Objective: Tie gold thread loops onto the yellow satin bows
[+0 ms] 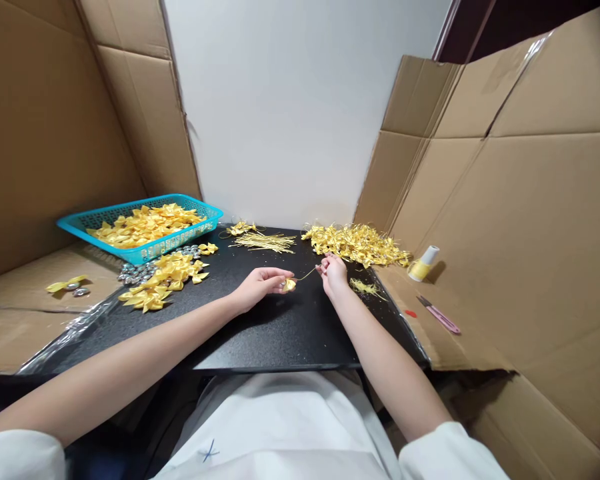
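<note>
My left hand (264,289) is closed on a small yellow ribbon flower (289,285) above the black table. A thin gold cord (307,274) runs from the flower to my right hand (334,272), whose fingers pinch its other end. Between the two hands the cord looks fairly taut. Just beyond my right hand lies a heap of yellow flowers with cord loops (360,244). Gold cord lengths (265,241) lie in a bundle at the back of the table.
A turquoise basket (145,254) of yellow flowers stands back left. Before it lie loose flowers (173,270) and shiny silvery pieces (135,273). On the right are thread scraps (365,288), a yellow thread spool (423,264) and pink-handled snips (440,316). Cardboard walls (530,200) flank the table.
</note>
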### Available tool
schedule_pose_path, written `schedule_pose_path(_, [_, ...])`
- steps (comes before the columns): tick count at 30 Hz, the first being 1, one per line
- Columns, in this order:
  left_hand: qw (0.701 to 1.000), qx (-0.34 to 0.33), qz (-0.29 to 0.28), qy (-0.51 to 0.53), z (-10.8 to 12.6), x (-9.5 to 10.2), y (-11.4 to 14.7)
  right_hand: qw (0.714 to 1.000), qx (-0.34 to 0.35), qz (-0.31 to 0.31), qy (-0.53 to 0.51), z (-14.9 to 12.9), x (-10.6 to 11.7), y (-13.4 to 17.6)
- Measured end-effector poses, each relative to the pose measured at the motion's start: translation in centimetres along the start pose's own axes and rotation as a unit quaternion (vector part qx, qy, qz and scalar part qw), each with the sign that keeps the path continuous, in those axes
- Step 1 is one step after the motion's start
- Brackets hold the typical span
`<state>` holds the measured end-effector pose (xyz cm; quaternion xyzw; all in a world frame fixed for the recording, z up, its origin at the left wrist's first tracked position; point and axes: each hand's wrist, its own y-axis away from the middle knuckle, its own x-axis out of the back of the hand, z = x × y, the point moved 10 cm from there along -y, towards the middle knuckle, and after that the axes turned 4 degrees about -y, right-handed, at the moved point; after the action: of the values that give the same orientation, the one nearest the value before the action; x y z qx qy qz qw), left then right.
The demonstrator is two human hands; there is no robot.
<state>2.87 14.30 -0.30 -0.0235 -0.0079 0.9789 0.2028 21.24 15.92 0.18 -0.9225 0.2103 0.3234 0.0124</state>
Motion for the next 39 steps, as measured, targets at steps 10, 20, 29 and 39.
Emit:
schedule_pose_path(10, [0.994,0.038,-0.020,0.097,-0.9,0.2,-0.3,0.999,0.011,0.031,-0.026,-1.2,1.0,-0.5])
schedule_pose_path(20, [0.994,0.054,-0.058,0.081,-0.9,-0.4,-0.2,0.998,-0.012,0.035,-0.041,-1.8,1.5,-1.3])
schedule_pose_path(29, [0.995,0.037,-0.053,0.072,-0.3,-0.5,-0.1,0.999,-0.003,0.022,-0.042,-2.4,1.6,-1.7])
schedule_pose_path(39, [0.995,0.020,-0.009,-0.098,-0.2,0.2,-0.2,0.999,0.007,0.015,-0.027,-2.3,1.3,-1.8])
